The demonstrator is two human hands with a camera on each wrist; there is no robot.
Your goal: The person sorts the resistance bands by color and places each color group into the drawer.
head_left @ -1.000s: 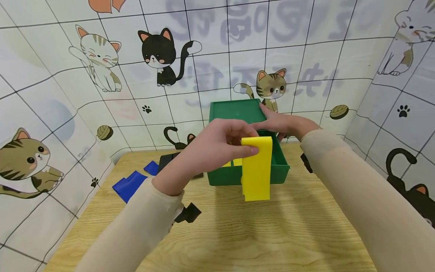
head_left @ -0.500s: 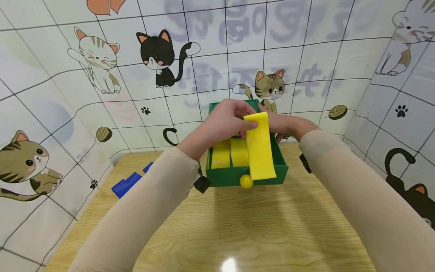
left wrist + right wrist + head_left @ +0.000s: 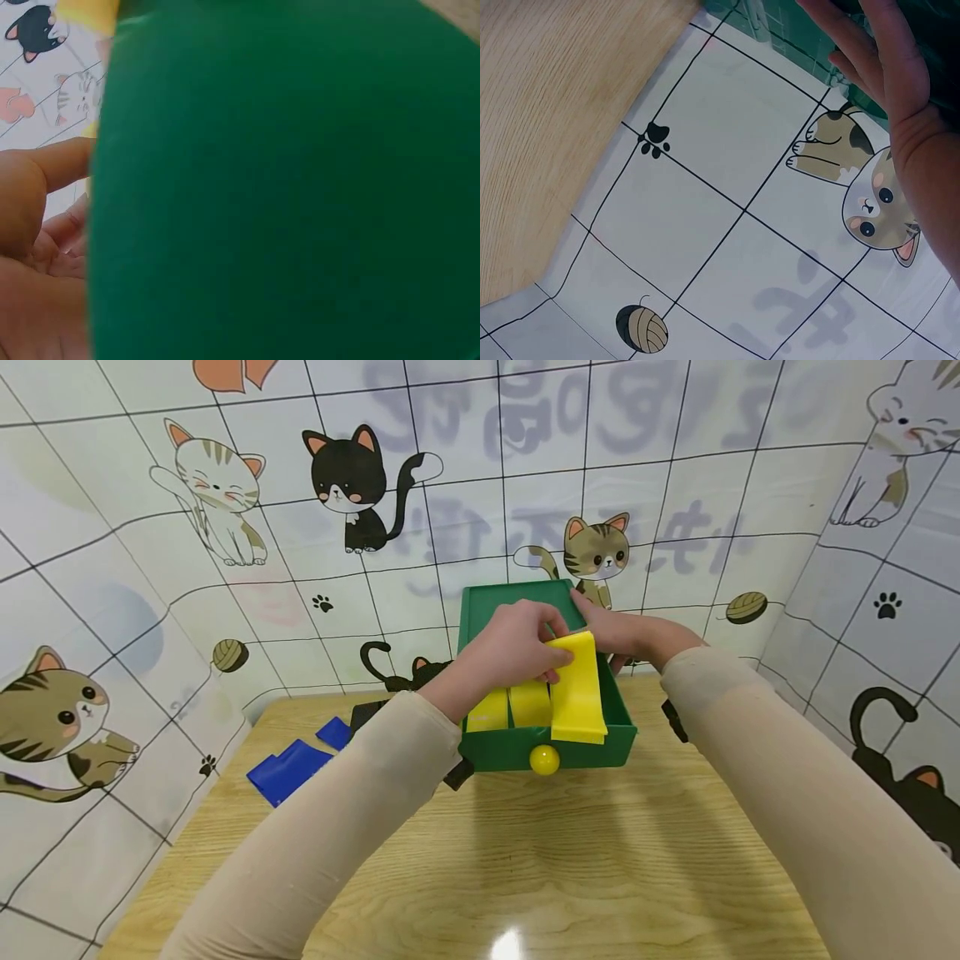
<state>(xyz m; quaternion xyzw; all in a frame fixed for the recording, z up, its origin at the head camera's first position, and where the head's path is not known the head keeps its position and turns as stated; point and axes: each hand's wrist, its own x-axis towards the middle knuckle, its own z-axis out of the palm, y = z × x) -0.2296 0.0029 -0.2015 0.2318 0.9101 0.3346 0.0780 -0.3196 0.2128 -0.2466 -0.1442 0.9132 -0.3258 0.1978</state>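
Observation:
In the head view my left hand (image 3: pixel 519 647) pinches the top of a folded yellow strip (image 3: pixel 577 693), thumb in front. The strip hangs over the right part of a pulled-out green drawer (image 3: pixel 480 747), its lower end in front of the drawer's front wall. Two more folded yellow pieces (image 3: pixel 489 708) lie in the drawer, left of it. My right hand (image 3: pixel 617 631) rests on the right side of the green box (image 3: pixel 517 600), fingers stretched along it. The left wrist view is mostly filled by a green wall (image 3: pixel 285 187); my left fingers (image 3: pixel 64 161) show at its edge.
A round yellow knob (image 3: pixel 544 760) sits on the drawer front. Blue folded pieces (image 3: pixel 288 770) lie on the wooden table (image 3: pixel 540 868) at left, beside a dark object (image 3: pixel 366 714) partly hidden by my left sleeve. A cat-patterned cloth (image 3: pixel 465 485) stands behind.
My left hand carried the yellow strip from in front of the drawer up and back, then lowered it over the drawer's right part. The knob came into sight. My right hand stayed on the box.

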